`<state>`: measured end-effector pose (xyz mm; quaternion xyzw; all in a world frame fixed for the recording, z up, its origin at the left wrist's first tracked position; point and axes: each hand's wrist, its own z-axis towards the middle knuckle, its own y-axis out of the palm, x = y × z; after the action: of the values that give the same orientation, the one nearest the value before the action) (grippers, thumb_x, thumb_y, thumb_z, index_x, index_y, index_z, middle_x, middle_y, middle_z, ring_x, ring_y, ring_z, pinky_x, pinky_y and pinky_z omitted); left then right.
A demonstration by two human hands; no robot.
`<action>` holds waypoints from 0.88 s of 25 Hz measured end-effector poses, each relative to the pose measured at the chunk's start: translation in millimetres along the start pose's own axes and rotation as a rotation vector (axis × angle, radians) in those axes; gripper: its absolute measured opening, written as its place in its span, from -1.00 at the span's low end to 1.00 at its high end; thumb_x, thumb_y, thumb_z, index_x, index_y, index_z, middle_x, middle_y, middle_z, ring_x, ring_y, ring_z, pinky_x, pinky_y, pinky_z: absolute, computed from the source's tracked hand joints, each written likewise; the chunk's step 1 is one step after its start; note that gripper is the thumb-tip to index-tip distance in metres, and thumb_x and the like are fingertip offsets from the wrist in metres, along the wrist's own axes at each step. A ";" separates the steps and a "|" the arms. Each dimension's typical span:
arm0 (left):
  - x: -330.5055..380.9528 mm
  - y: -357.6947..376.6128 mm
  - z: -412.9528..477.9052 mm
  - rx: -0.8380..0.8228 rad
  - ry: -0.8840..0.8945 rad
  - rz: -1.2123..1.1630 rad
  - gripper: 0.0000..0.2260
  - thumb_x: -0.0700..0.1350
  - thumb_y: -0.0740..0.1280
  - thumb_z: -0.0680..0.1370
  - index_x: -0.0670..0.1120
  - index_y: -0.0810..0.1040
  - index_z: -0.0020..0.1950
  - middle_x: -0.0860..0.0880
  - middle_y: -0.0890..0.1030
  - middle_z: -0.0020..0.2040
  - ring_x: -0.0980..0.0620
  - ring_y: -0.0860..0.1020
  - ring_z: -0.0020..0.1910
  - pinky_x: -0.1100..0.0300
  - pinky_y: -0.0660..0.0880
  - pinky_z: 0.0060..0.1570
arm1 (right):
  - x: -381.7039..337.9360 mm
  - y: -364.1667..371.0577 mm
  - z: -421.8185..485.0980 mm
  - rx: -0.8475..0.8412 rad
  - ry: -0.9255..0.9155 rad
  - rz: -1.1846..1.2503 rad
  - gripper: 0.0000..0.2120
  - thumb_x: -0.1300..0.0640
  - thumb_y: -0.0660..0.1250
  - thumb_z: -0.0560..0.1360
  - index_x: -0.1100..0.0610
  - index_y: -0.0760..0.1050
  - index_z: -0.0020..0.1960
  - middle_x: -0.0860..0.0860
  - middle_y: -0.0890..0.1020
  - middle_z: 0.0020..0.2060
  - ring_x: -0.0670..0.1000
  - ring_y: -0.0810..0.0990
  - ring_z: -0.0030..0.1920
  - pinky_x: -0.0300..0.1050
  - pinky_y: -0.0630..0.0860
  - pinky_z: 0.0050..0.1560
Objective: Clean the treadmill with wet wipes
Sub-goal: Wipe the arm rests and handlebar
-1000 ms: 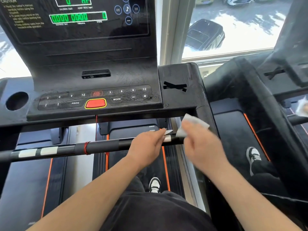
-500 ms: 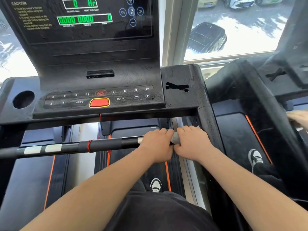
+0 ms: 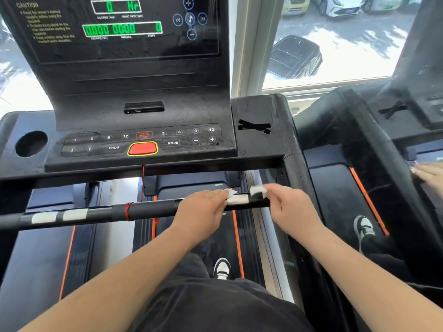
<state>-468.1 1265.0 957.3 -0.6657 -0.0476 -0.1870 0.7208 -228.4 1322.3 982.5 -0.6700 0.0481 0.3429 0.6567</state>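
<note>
The treadmill (image 3: 259,111) fills the frame, its console rising in the upper left with green digits lit on the display (image 3: 122,28) and a red button (image 3: 143,148) ringed in yellow below the number keys. A black handlebar (image 3: 148,208) crosses the middle of the frame from the left edge to just right of centre. The left hand (image 3: 201,209) lies over this bar at centre, its grip curled round the bar from above; a small white scrap shows at its fingertips, and I cannot tell whether that is wipe or tape. Just to its right a white band (image 3: 237,200) wraps the bar. The right hand (image 3: 290,207) is near the bar's right end, its grip pinching a crumpled wet wipe (image 3: 257,190) that touches the top of the bar. A red cord (image 3: 128,210) is looped round the bar left of centre, with two more white bands (image 3: 45,216) toward the left edge. Below the arms, a black-and-white shoe (image 3: 221,268) stands on the dark belt (image 3: 223,236). At the right edge another person's hand (image 3: 429,174) rests on a neighbouring treadmill (image 3: 335,188). Parked cars (image 3: 294,56) show through the window in the upper right.
</note>
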 end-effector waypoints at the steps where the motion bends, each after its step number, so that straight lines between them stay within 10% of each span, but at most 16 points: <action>1: 3.3 -1.5 5.0 -0.036 -0.029 -0.009 -0.78 -0.03 0.26 0.65 0.03 0.57 0.27 0.08 0.69 0.07 -0.06 0.65 0.01 0.04 0.59 -0.13 | -4.0 -1.9 6.7 0.030 0.194 0.218 -0.87 0.26 0.30 0.59 0.15 0.62 -0.06 -0.05 0.61 -0.30 0.00 0.56 -0.25 -0.12 0.48 -0.20; 5: 19.9 -1.5 23.7 -0.152 -0.051 -0.125 -0.74 0.05 0.32 0.61 0.10 0.58 0.30 0.06 0.70 0.07 -0.08 0.63 0.05 0.10 0.50 -0.09 | -16.3 -17.9 14.9 0.130 0.802 1.074 -0.78 0.17 0.27 0.60 0.34 0.53 -0.08 0.11 0.59 -0.22 0.15 0.52 -0.15 0.07 0.47 -0.06; 10: 40.4 5.3 48.9 -0.174 -0.047 -0.416 -0.71 0.01 0.42 0.58 0.11 0.64 0.31 0.06 0.73 0.09 -0.11 0.67 0.08 0.03 0.58 0.03 | -17.6 -48.2 4.6 0.051 0.860 1.581 -0.58 -0.12 0.31 0.62 0.21 0.59 0.24 0.12 0.72 0.09 0.10 0.70 0.11 0.07 0.62 0.14; 16: 84.4 23.7 107.8 -0.410 -0.136 -0.284 -0.76 -0.06 0.16 0.68 -0.08 0.60 0.02 -0.12 0.68 -0.01 -0.23 0.58 0.06 0.00 0.50 0.00 | 3.5 -72.5 -0.7 0.519 0.807 0.895 -0.80 0.09 0.37 0.61 0.11 0.68 -0.13 0.06 0.68 -0.24 -0.06 0.59 -0.18 -0.08 0.53 -0.11; 19: 89.2 34.1 124.5 -0.238 -0.416 -0.338 -0.76 -0.20 0.12 0.62 -0.12 0.39 -0.25 -0.10 0.52 -0.24 -0.21 0.48 -0.15 0.04 0.32 -0.19 | 9.9 -81.0 -11.0 0.556 0.551 0.443 -0.81 0.11 0.27 0.65 0.13 0.64 -0.01 0.04 0.64 -0.23 -0.10 0.54 -0.21 -0.11 0.45 -0.16; 22: 93.1 40.4 117.1 -0.412 -0.275 -0.193 -0.76 -0.04 0.09 0.69 -0.03 0.46 -0.10 -0.13 0.65 -0.02 -0.24 0.56 -0.01 0.05 0.37 -0.15 | 28.9 -44.6 -21.0 0.332 0.365 0.039 -0.69 0.24 0.22 0.63 0.14 0.56 0.32 0.10 0.68 0.11 0.14 0.63 0.09 0.01 0.56 0.04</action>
<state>-347.4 1362.0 961.6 -0.8101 -0.1692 -0.1685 0.5355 -175.2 1320.2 1003.1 -0.6027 0.2347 0.2162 0.7314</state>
